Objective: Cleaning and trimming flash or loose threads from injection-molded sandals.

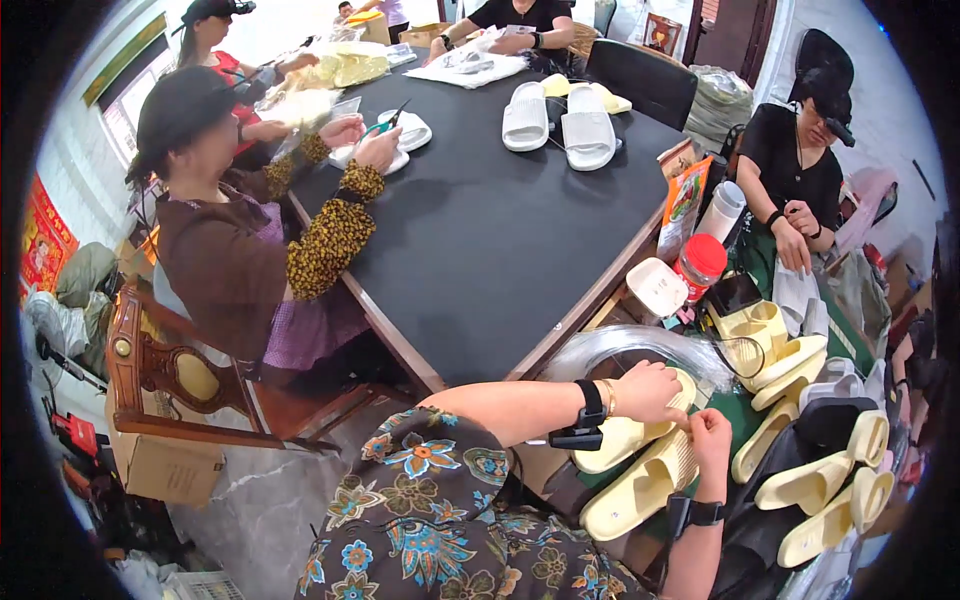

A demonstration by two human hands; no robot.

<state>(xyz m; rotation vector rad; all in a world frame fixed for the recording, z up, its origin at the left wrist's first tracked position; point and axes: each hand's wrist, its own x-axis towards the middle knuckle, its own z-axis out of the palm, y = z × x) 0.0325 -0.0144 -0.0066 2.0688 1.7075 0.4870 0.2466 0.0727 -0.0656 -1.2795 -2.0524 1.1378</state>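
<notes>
Left hand (648,391) and right hand (711,437) meet to right of black table's (480,260) near corner, above straps of pale-yellow slippers (625,506); fingers of both curled, fingertips close together; whether either pinches anything, hard to make out; slipper pair lies side by side, off table's near corner; clear plastic strands (640,347) between pair and table; red-lidded jar (703,258) beside table's right edge; co-worker (215,240) at table's left side holds scissors (383,125).

Your left hand (645,391) partly hides the farther yellow slipper (612,442); whether your right hand (711,434) pinches anything is too small to tell.
</notes>
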